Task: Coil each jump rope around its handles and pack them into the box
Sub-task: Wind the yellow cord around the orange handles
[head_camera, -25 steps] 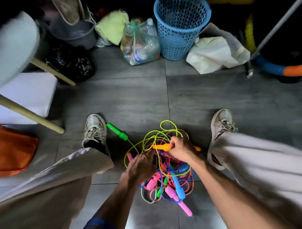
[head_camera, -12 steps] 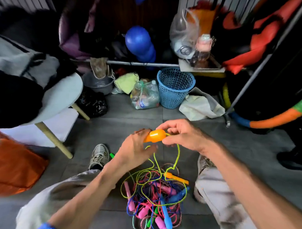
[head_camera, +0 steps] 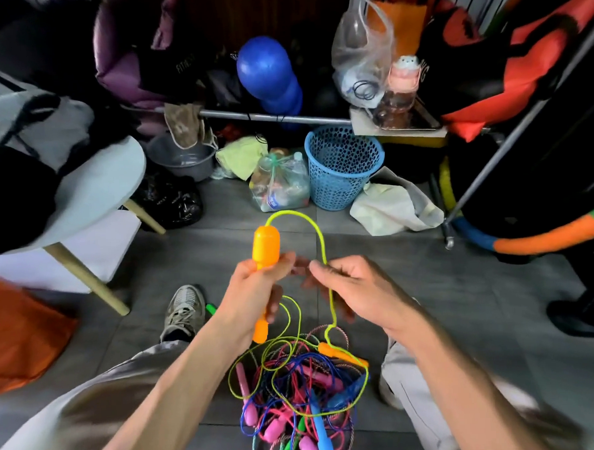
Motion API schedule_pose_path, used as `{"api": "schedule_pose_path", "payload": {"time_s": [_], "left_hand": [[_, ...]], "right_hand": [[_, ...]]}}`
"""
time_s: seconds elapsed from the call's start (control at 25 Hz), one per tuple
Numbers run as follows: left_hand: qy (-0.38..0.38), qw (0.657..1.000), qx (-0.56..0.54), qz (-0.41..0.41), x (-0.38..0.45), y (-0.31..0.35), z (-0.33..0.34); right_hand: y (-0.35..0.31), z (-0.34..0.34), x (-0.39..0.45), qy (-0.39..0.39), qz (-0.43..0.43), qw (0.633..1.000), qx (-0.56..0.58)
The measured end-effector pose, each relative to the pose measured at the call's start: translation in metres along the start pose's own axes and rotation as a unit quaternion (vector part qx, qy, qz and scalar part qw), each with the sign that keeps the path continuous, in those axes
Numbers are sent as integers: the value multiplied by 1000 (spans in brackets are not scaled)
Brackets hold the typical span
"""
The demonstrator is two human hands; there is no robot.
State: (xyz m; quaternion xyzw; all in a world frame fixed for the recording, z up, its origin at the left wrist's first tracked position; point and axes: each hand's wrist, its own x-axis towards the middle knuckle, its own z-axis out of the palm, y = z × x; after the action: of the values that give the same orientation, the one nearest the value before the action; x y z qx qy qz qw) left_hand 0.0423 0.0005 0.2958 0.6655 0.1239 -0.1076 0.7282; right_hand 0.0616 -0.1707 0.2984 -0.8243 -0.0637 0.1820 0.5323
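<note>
Floor: grey matte tiles [head_camera: 425, 287] with thin grout lines, seen from the head view; the person sits with legs apart in pale trousers.
Left hand: left hand [head_camera: 254, 293] is wrapped in a fist round the slim middle of the orange handle [head_camera: 264, 256], held above the floor.
Orange handle: smooth glossy plastic, upright; a bulbous rounded cap stands above the fist and a narrower rounded end shows below it.
Yellow-green rope: thin, smooth cord [head_camera: 317, 231] leaves the cap, arches over to the right and drops to the right hand, then runs down into the pile.
Right hand: right hand [head_camera: 351, 290] pinches the cord between thumb and fingertips, just beside the left hand; the other fingers are loosely curled.
Second handle: a matching orange handle [head_camera: 340, 353] lies on top of the pile, tilted.
Rope pile: tangled jump ropes [head_camera: 305, 403] lie on the floor between the feet; cords are blue, pink, green and braided, with pink, blue and green cylindrical plastic handles.
Shoe: a worn mesh sneaker [head_camera: 184, 311] rests left of the pile, with a green handle tip [head_camera: 211, 309] just beside it.
Background: a blue perforated plastic basket [head_camera: 342, 166], a clear knotted bag of bottles [head_camera: 280, 185], a grey basin [head_camera: 182, 158] and a blue ball [head_camera: 266, 74].
Left edge: a pale rounded chair seat [head_camera: 96, 194] on tapered wooden legs.
</note>
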Motion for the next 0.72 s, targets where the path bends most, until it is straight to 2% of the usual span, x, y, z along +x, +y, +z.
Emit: {"api": "schedule_pose_path", "payload": {"time_s": [0.08, 0.16, 0.24, 0.32, 0.4, 0.44, 0.48, 0.6, 0.64, 0.72], "left_hand": [[-77, 997, -6, -13, 5, -4, 10], [-135, 990, -38, -14, 10, -2, 14], [-196, 979, -41, -29, 10, -1, 12], [-257, 965, 16, -47, 2, -2, 10], [-253, 965, 28, -53, -3, -2, 9], [-226, 973, 6, -52, -3, -3, 8], [-196, 979, -23, -51, -2, -3, 7], [-140, 986, -80, -44, 3, 0, 2], [-138, 986, -81, -40, 3, 0, 1], [-153, 985, -66, -39, 1, 1, 1]], "right_hand": [[-10, 1, 2, 3, 16, 988, 154], [-21, -7, 5, 51, 24, 965, 256], [-26, -25, 11, 109, 27, 939, 324], [-28, -47, 13, 178, 48, 906, 381], [-26, -60, 14, 220, 76, 855, 464], [-25, -59, 14, 205, 92, 840, 494], [-24, -51, 14, 165, 110, 842, 502], [-20, -8, 8, 4, 144, 906, 399], [-19, 3, 4, -23, 137, 922, 360], [-18, 12, 0, -18, 129, 936, 328]]}}
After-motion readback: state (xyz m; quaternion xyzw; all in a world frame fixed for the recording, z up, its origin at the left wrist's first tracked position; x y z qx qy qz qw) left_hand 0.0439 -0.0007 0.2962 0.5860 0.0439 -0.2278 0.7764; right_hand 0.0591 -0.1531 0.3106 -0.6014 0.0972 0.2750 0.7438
